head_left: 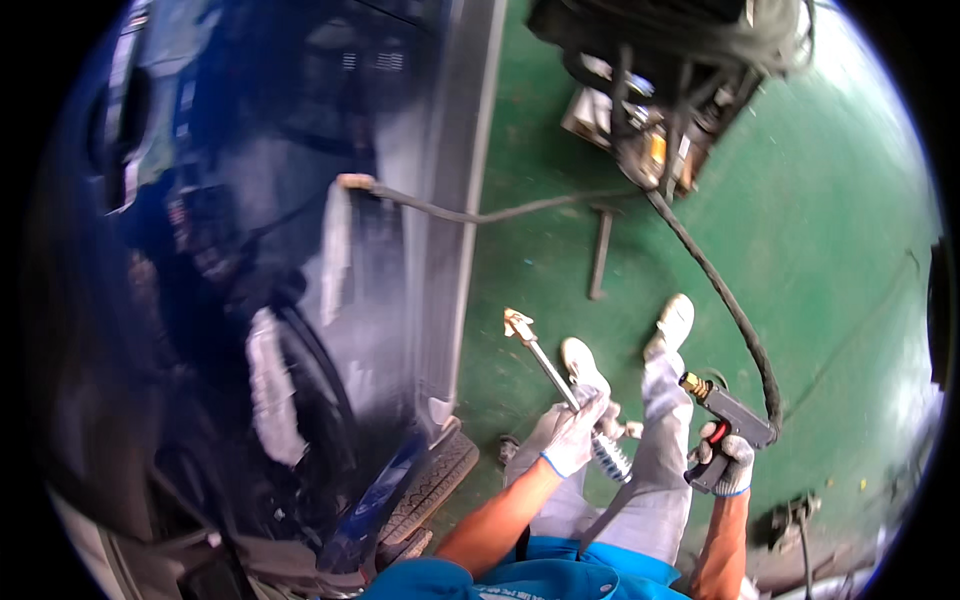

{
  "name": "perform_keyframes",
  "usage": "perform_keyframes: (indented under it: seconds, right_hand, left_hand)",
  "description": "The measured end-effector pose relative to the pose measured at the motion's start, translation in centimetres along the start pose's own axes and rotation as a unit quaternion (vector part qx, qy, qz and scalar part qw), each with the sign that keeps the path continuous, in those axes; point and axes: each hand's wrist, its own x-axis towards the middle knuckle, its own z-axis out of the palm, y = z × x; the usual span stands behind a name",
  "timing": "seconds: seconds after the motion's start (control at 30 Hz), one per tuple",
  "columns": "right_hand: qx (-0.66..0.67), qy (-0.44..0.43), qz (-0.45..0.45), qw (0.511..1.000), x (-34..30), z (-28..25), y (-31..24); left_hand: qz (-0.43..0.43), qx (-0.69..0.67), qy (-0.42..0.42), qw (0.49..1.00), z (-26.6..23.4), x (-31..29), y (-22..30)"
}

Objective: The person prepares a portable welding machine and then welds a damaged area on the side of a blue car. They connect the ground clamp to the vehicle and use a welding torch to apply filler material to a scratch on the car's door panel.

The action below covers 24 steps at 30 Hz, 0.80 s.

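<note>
My left hand (577,436), in a white glove, grips a metal rod tool (545,362) with a brass-coloured claw tip pointing up-left toward a dark blue car body (230,280). A coiled spring part (611,458) sits on the rod below the hand. My right hand (728,462), also gloved, holds a grey pistol-shaped gun (735,420) with a brass nozzle; a thick black cable (730,310) runs from it to a machine. My legs in grey trousers and white shoes (676,322) stand between the hands.
A welding machine on a cart (665,110) stands on the green floor (840,230) at the top. A thin cable (470,212) clamps onto a sanded bare patch (335,255) of the car panel. A hammer (598,255) lies on the floor. A tyre (430,490) is at bottom centre.
</note>
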Motion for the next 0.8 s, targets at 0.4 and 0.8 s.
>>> perform_keyframes:
  seconds: [0.4,0.8]
  right_hand:
    - [0.081,-0.102,-0.005,0.991,-4.0,-4.5,7.9]
    - [0.029,-0.184,0.044,0.981,7.5,-12.9,8.2]
  left_hand:
    - [0.275,-0.006,-0.105,0.956,5.6,-1.8,8.2]
    - [0.320,-0.028,-0.168,0.932,1.3,5.2,4.6]
